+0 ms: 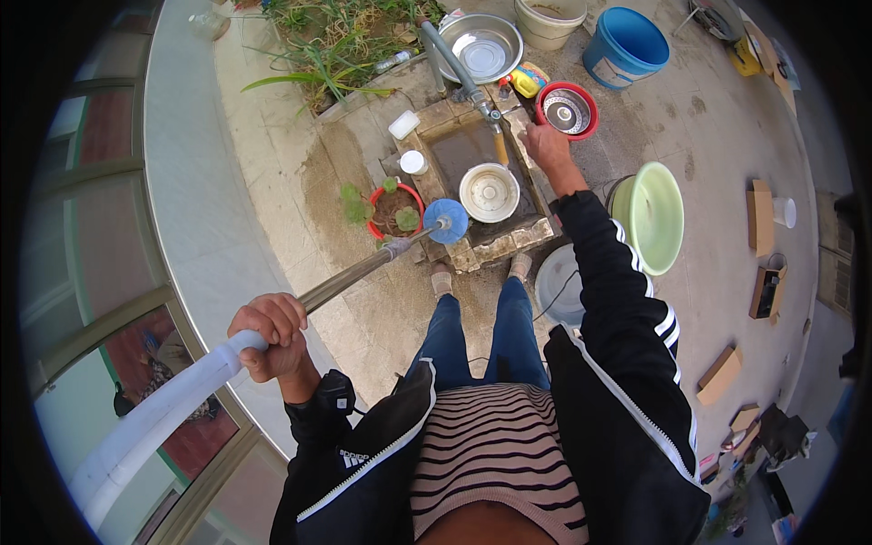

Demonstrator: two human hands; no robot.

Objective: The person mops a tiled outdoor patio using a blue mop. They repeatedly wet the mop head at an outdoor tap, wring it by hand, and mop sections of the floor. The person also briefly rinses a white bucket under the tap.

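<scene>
My left hand grips a long metal pole at its pale plastic sleeve. At the pole's far end, a round blue disc hangs beside the brick-edged sink. My right hand is over the sink's right edge with its fingers curled, just below a red basin that has a perforated metal basket in it. Whether those fingers hold anything is hidden. Inside the sink a pale round basin sits below the tap, whose outlet has a yellowish tube.
A potted plant, white jar and white dish stand left of the sink. Behind are a metal basin, yellow bottle and blue bucket. A green tub is at right, with a translucent basin near my foot.
</scene>
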